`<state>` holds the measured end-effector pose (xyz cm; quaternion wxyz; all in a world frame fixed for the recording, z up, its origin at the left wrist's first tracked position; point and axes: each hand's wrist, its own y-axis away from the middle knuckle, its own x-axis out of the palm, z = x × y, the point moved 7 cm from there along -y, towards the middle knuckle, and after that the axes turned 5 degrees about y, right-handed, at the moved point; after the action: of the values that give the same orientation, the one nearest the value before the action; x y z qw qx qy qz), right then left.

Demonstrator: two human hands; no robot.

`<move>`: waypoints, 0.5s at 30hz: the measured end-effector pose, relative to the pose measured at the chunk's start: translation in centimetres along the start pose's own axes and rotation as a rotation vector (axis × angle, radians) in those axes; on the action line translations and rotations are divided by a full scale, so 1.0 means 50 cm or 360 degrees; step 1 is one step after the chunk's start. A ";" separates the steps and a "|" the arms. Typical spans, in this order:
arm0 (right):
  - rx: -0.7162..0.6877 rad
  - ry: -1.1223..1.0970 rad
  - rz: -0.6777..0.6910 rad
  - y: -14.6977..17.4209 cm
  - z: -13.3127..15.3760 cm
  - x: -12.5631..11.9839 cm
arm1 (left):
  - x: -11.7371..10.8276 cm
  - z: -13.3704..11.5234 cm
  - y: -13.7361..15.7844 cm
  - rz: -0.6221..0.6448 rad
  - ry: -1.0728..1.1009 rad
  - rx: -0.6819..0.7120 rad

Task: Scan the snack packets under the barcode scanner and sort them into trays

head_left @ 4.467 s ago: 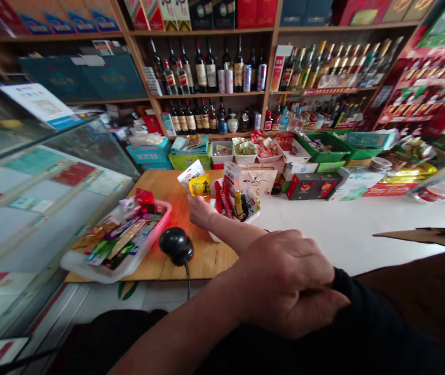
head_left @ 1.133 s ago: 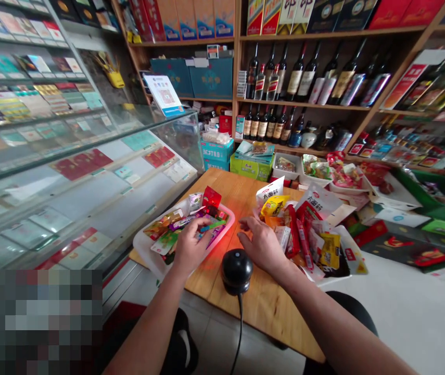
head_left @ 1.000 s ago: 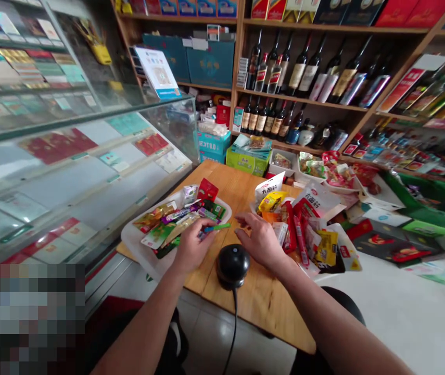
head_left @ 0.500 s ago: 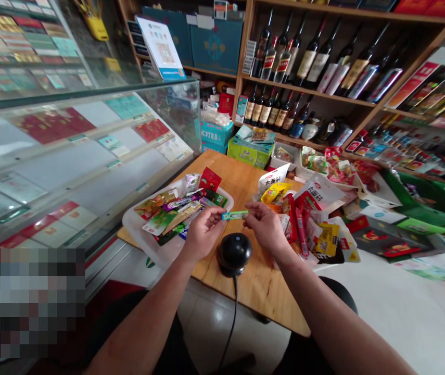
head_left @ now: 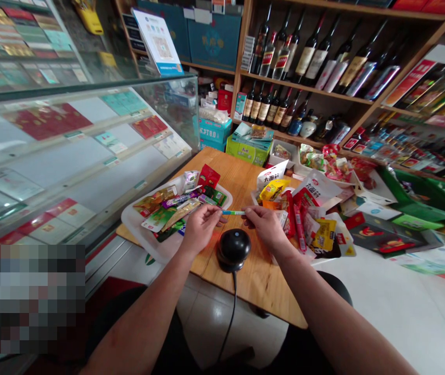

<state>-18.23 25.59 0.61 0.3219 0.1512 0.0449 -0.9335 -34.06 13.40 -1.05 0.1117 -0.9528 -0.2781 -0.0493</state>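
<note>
A slim blue-and-green pack of chewing gum [head_left: 233,212] is stretched level between my two hands, its narrow edge toward me. My left hand [head_left: 202,225] pinches one end, and my right hand [head_left: 263,224] pinches the other. Just below it, a round black scanner [head_left: 234,247] on a cable stands on the wooden table [head_left: 261,281]. Left of my left hand is a white plastic tray [head_left: 130,221] of mixed snack packets. Beside my right hand, a second tray [head_left: 319,262] is heaped with red, yellow and white snack bags [head_left: 326,234].
A glass display counter [head_left: 101,140] runs along the left. Wooden shelves of bottles [head_left: 308,62] stand behind. A green carton [head_left: 248,151] sits past the table's far edge, and green bins [head_left: 413,192] are at the right.
The gum pack has turned from its printed broad face to its thin edge, still held at both ends. My view has shifted slightly.
</note>
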 end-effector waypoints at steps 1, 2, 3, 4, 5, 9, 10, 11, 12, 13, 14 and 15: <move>0.0023 -0.0029 0.0021 -0.001 -0.005 0.002 | -0.001 0.004 -0.001 -0.0004 -0.0009 -0.0011; 0.0045 -0.0055 0.0034 -0.003 -0.010 0.004 | -0.002 0.007 -0.002 -0.0003 -0.0027 -0.0016; 0.0062 -0.0071 0.0034 -0.005 -0.016 0.005 | -0.002 0.011 -0.002 0.0003 -0.0055 -0.0013; 0.0069 -0.0071 0.0021 -0.007 -0.022 0.005 | -0.003 0.013 -0.003 0.0012 -0.0096 -0.0001; 0.0067 -0.0055 0.0005 -0.010 -0.027 0.005 | -0.004 0.015 -0.003 0.0019 -0.0151 0.0018; 0.0032 0.0096 -0.0030 -0.022 -0.049 0.008 | -0.012 0.014 -0.004 -0.0022 -0.0496 0.0151; 0.0024 0.0136 -0.0033 -0.024 -0.054 0.009 | -0.015 0.011 -0.004 -0.0039 -0.0583 0.0188; 0.0020 0.0161 -0.0033 -0.027 -0.059 0.011 | -0.016 0.009 -0.004 -0.0052 -0.0654 0.0219; 0.0019 0.0167 -0.0034 -0.029 -0.063 0.013 | -0.018 0.007 -0.005 -0.0061 -0.0708 0.0245; 0.0025 0.0150 -0.0029 -0.030 -0.068 0.016 | -0.019 0.006 -0.005 -0.0065 -0.0744 0.0263; 0.0046 0.0110 -0.0013 -0.032 -0.074 0.020 | -0.020 0.006 -0.006 -0.0065 -0.0768 0.0271; 0.0080 0.0056 0.0013 -0.033 -0.082 0.025 | -0.021 0.006 -0.006 -0.0061 -0.0786 0.0270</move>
<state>-19.13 26.92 -3.67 0.3210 0.1759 0.0264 -0.9302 -35.11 13.18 -1.45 0.1189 -0.9177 -0.3181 0.2061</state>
